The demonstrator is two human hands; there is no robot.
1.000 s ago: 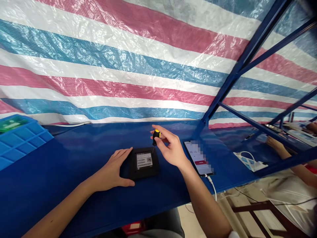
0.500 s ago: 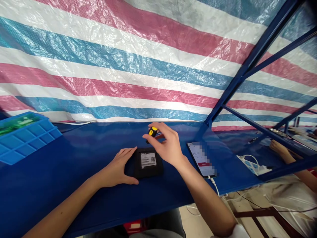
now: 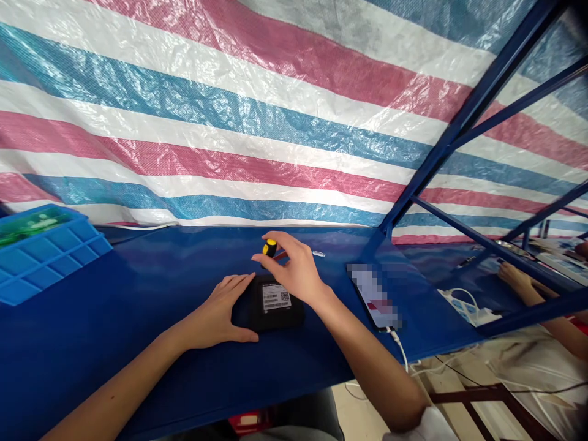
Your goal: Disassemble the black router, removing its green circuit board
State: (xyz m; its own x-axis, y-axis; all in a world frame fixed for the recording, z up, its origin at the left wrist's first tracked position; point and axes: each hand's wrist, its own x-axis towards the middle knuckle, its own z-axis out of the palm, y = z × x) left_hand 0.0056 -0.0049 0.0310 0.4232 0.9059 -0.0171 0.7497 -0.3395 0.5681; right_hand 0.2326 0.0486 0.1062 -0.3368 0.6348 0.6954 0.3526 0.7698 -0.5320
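A flat, square black device (image 3: 278, 320) with a white printed label (image 3: 276, 296) lies on the blue table. My left hand (image 3: 220, 315) rests at its left side, thumb on the near corner and fingertips at the far corner, bracing it. Above its far edge, my right hand (image 3: 294, 269) pinches a short yellow-and-black screwdriver (image 3: 269, 247) between thumb and fingers. The screwdriver's tip is hard to make out against the dark case. My right hand covers the device's upper right part.
A blue crate (image 3: 55, 254) with green contents stands at the left. On the right lie a phone (image 3: 374, 300) with a white cable and a power strip (image 3: 468, 309). A small pale stick (image 3: 318, 253) lies behind my right hand. Another person's hand (image 3: 517, 278) is beyond the blue frame.
My right hand has shifted left and slightly down with the screwdriver, bringing the small pale stick into view. My left hand stays at the device.
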